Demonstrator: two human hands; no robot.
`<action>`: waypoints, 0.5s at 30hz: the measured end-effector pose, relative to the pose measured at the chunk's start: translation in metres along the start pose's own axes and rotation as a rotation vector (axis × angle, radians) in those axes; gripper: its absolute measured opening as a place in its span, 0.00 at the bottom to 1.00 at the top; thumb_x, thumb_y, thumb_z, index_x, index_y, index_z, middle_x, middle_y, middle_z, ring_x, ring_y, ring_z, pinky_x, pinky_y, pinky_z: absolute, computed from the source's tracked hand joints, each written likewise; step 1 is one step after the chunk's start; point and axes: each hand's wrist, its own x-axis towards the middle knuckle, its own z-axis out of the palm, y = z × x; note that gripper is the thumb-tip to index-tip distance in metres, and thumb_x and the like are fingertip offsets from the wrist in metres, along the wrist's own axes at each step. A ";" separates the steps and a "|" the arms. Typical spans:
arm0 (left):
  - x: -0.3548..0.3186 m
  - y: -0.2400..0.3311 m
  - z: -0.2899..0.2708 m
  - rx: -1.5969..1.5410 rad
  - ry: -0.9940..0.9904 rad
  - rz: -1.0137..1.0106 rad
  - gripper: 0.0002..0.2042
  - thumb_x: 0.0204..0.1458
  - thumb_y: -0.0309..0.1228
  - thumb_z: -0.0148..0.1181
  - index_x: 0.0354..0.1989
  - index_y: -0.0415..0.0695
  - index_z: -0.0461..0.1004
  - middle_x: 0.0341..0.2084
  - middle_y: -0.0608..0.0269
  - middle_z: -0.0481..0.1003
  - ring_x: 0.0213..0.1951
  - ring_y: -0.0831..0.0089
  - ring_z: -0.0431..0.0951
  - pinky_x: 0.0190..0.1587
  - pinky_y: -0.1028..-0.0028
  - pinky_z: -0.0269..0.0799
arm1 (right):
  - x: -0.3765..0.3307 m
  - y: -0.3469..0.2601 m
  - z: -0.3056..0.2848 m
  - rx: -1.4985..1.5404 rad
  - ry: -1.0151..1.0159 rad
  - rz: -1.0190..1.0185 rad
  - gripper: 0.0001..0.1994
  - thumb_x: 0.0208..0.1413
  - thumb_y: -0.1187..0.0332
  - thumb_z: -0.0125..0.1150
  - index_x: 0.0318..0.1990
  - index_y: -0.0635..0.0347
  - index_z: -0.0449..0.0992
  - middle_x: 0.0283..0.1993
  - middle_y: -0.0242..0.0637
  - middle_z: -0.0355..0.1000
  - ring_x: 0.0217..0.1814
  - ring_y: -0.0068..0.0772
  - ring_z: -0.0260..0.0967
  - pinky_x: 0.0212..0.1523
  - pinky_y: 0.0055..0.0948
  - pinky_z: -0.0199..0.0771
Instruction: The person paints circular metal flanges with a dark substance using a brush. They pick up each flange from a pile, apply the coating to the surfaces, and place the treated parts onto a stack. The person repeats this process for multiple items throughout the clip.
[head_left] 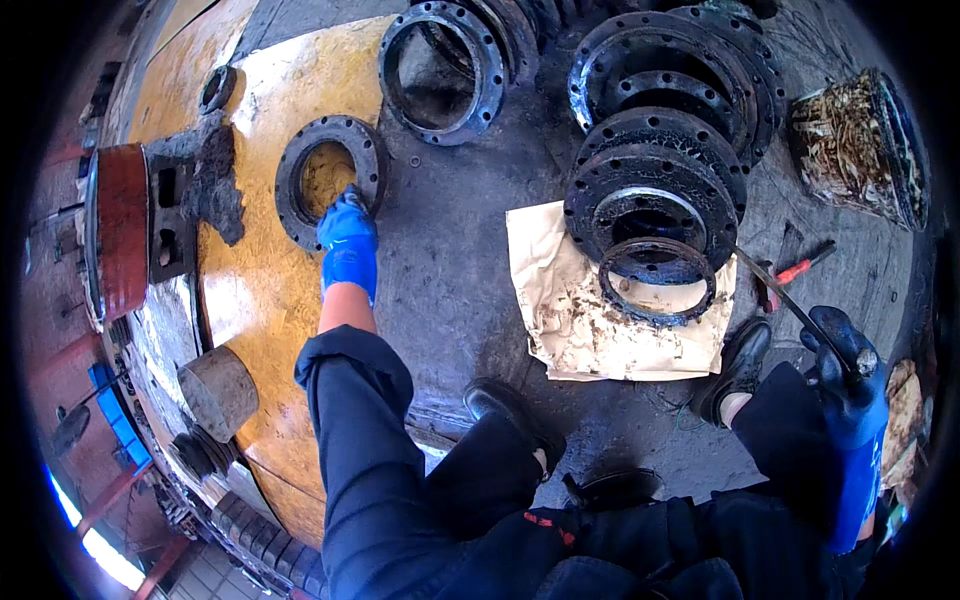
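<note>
My left hand (348,240), in a blue glove, reaches out to the dark flange ring (331,180) that lies flat on the yellow board (255,290), well ahead of my knee; the fingers curl over its inner rim at the near edge, gripping the bore rather than the outside. I judge this ring to be thick cast or forged steel, heavy and perfectly stiff, with a rough, grimy surface that may be greasy under the glove. The bolt holes and the inner lip look to me like the best purchase; the outer edge lies flush on the board and offers little to catch. My right hand (848,375) is closed around the handle of a thin metal scraper (790,300), whose tip points toward the stack of flanges (655,190) standing on crumpled brown paper (580,310).
</note>
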 end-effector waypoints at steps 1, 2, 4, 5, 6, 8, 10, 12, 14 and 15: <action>-0.001 -0.001 -0.007 -0.007 -0.048 -0.018 0.21 0.53 0.33 0.45 0.58 0.51 0.63 0.51 0.53 0.70 0.52 0.56 0.71 0.53 0.60 0.66 | -0.001 0.003 0.002 0.000 0.014 -0.014 0.22 0.59 0.60 0.53 0.55 0.68 0.67 0.35 0.36 0.69 0.28 0.21 0.62 0.30 0.21 0.64; -0.003 -0.002 -0.014 -0.016 -0.102 -0.029 0.21 0.53 0.32 0.46 0.57 0.51 0.64 0.49 0.52 0.72 0.50 0.54 0.73 0.51 0.60 0.68 | -0.003 0.003 0.000 0.016 -0.004 -0.003 0.22 0.59 0.61 0.53 0.55 0.68 0.66 0.38 0.37 0.70 0.28 0.21 0.63 0.30 0.21 0.65; 0.001 0.001 -0.014 -0.083 -0.084 -0.015 0.17 0.52 0.32 0.47 0.52 0.49 0.67 0.45 0.49 0.73 0.47 0.50 0.74 0.49 0.58 0.69 | -0.007 0.001 -0.007 0.055 -0.061 0.035 0.22 0.59 0.61 0.53 0.55 0.69 0.66 0.42 0.41 0.71 0.30 0.22 0.65 0.32 0.22 0.68; 0.003 0.001 -0.013 -0.116 -0.075 -0.007 0.16 0.52 0.31 0.47 0.50 0.49 0.68 0.43 0.47 0.74 0.46 0.49 0.74 0.48 0.57 0.69 | -0.009 0.002 -0.012 0.086 -0.105 0.062 0.22 0.59 0.62 0.53 0.55 0.69 0.66 0.45 0.42 0.72 0.31 0.22 0.67 0.32 0.22 0.69; 0.007 0.002 -0.014 -0.146 -0.063 0.003 0.14 0.52 0.31 0.48 0.47 0.48 0.70 0.41 0.45 0.75 0.45 0.47 0.75 0.47 0.56 0.70 | -0.010 0.005 -0.015 0.138 -0.093 0.130 0.22 0.58 0.62 0.53 0.55 0.69 0.66 0.45 0.44 0.71 0.33 0.23 0.68 0.34 0.24 0.71; 0.021 -0.007 -0.002 -0.206 -0.053 -0.062 0.12 0.51 0.31 0.50 0.43 0.47 0.72 0.39 0.43 0.75 0.44 0.46 0.74 0.45 0.56 0.70 | -0.013 0.013 -0.025 0.235 -0.073 0.267 0.22 0.58 0.63 0.53 0.56 0.69 0.65 0.47 0.46 0.71 0.36 0.27 0.71 0.37 0.27 0.74; 0.020 -0.009 -0.008 -0.124 -0.054 0.059 0.13 0.51 0.32 0.50 0.44 0.46 0.72 0.40 0.43 0.75 0.44 0.46 0.74 0.46 0.56 0.70 | -0.014 0.017 -0.032 0.233 -0.069 0.230 0.22 0.58 0.63 0.54 0.55 0.69 0.66 0.47 0.46 0.71 0.35 0.27 0.71 0.36 0.27 0.74; 0.019 -0.023 0.014 -0.333 -0.010 -0.033 0.13 0.51 0.32 0.49 0.44 0.46 0.73 0.39 0.45 0.76 0.43 0.48 0.75 0.45 0.57 0.71 | -0.012 0.018 -0.037 0.245 -0.070 0.185 0.22 0.58 0.63 0.54 0.55 0.69 0.66 0.46 0.46 0.72 0.35 0.27 0.71 0.36 0.27 0.74; 0.021 0.005 -0.003 -0.092 0.034 0.113 0.13 0.52 0.32 0.47 0.44 0.44 0.73 0.40 0.46 0.76 0.43 0.48 0.76 0.45 0.56 0.71 | -0.020 0.022 -0.041 0.276 -0.035 0.189 0.22 0.57 0.63 0.54 0.54 0.69 0.66 0.46 0.46 0.72 0.34 0.27 0.71 0.35 0.26 0.74; 0.017 0.011 -0.018 0.035 0.065 0.161 0.14 0.53 0.33 0.47 0.44 0.44 0.74 0.40 0.47 0.76 0.43 0.48 0.76 0.45 0.55 0.71 | -0.021 0.023 -0.044 0.292 -0.035 0.175 0.21 0.57 0.63 0.54 0.54 0.69 0.66 0.45 0.46 0.72 0.34 0.27 0.71 0.35 0.26 0.74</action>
